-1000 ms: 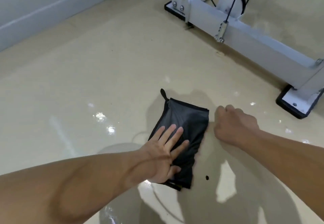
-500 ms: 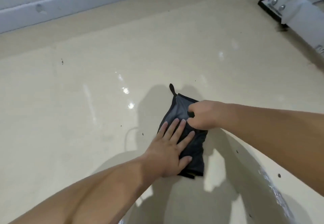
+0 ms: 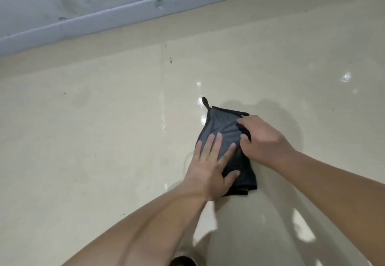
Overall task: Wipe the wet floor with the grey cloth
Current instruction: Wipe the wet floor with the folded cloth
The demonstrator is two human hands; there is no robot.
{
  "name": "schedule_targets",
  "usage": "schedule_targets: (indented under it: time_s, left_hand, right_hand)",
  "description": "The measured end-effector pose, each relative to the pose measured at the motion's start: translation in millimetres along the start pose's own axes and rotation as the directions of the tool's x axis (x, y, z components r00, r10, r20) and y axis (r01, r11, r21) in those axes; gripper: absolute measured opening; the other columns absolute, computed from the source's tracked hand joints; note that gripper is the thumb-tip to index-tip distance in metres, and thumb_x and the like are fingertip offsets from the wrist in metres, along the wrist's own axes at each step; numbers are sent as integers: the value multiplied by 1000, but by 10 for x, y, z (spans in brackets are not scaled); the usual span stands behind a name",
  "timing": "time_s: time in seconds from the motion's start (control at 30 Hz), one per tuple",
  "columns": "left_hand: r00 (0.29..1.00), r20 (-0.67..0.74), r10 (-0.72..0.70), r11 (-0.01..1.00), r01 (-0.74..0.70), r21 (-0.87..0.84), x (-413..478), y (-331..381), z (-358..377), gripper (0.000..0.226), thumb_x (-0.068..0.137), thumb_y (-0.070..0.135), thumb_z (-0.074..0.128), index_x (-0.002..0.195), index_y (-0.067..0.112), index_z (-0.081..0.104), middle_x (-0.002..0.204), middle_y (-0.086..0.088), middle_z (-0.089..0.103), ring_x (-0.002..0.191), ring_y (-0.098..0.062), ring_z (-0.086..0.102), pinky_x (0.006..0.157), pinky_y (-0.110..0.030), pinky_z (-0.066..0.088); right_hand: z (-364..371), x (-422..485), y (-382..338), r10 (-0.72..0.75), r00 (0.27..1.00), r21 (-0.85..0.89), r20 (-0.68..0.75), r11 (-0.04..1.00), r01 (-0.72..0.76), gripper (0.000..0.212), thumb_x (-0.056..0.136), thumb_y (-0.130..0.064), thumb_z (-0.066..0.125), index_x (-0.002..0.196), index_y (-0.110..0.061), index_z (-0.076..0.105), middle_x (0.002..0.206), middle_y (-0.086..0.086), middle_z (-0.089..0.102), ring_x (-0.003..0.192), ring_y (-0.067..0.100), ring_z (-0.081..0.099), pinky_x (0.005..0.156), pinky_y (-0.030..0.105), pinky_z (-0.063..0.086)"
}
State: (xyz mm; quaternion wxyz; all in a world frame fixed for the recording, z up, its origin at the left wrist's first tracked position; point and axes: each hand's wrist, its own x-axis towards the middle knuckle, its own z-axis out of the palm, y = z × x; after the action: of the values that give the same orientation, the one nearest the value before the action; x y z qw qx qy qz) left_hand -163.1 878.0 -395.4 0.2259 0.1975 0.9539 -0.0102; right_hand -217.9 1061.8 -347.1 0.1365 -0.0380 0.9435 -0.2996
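Observation:
The grey cloth (image 3: 224, 129), folded and edged in black with a small loop at its far corner, lies flat on the glossy beige floor (image 3: 104, 140). My left hand (image 3: 211, 166) presses on its near half with fingers straight and spread. My right hand (image 3: 261, 139) sits on the cloth's right edge, fingers curled and pinching a fold of the fabric. Wet glints show on the floor just left of the cloth and at the far right.
A pale grey skirting board and wall (image 3: 125, 9) run along the top of the view. Small dark specks dot the floor. Shadows of my arms fall across the tiles near the bottom.
My right hand moved from the floor beside the cloth onto its right edge and took hold of a fold. The view swung left, so the white machine frame has left the view.

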Motion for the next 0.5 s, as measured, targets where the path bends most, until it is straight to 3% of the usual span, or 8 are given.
schedule_targets:
  time_s: [0.1,0.17,0.23,0.3,0.4,0.5]
  left_hand:
    - [968,70,-242,968,246,-55,-201,-529,14,74,97,71,2,151,36,-35,157,-7,-47,141,-23,-49,121,-53,-20]
    - [910,94,-404,909,411,-72,-386,-782,77,74,97,69,-2,149,31,-39,157,-10,-46,143,-27,-45,122,-53,-19]
    - [855,96,-510,854,516,-69,-475,-822,122,75,98,64,-3,150,23,-38,159,-18,-41,148,-35,-37,122,-56,-15]
    - [820,84,-567,816,572,-79,-411,-710,100,77,101,57,1,153,11,-31,160,-29,-31,150,-46,-27,123,-60,-10]
    - [793,88,-602,776,608,-169,-172,-434,42,79,102,53,5,154,3,-26,158,-38,-25,148,-55,-23,122,-62,-8]
    - [829,28,-558,810,552,-198,117,-120,28,80,102,55,8,156,5,-24,158,-36,-29,146,-53,-29,121,-61,-13]
  right_hand:
    - [161,149,-207,-62,996,-129,66,989,70,30,93,-19,47,122,-23,56,123,-6,51,115,20,52,87,38,51]
    - [185,188,-265,-18,995,-246,100,968,42,15,91,-18,45,103,-25,50,107,-5,46,102,20,47,69,32,42]
    - [126,200,-270,78,991,-375,111,926,-31,8,93,-21,44,99,-25,46,107,-1,45,103,23,45,67,32,38]
    - [41,218,-185,189,979,-462,77,877,-133,18,96,-27,41,110,-24,51,114,4,46,108,27,46,72,35,42]
    - [-97,171,38,325,944,-388,51,878,-281,28,98,-35,38,118,-23,54,116,5,45,109,29,46,75,37,44]
    - [-199,14,282,287,958,-328,-26,902,-279,23,98,-34,38,107,-22,57,108,3,46,104,26,46,72,36,40]
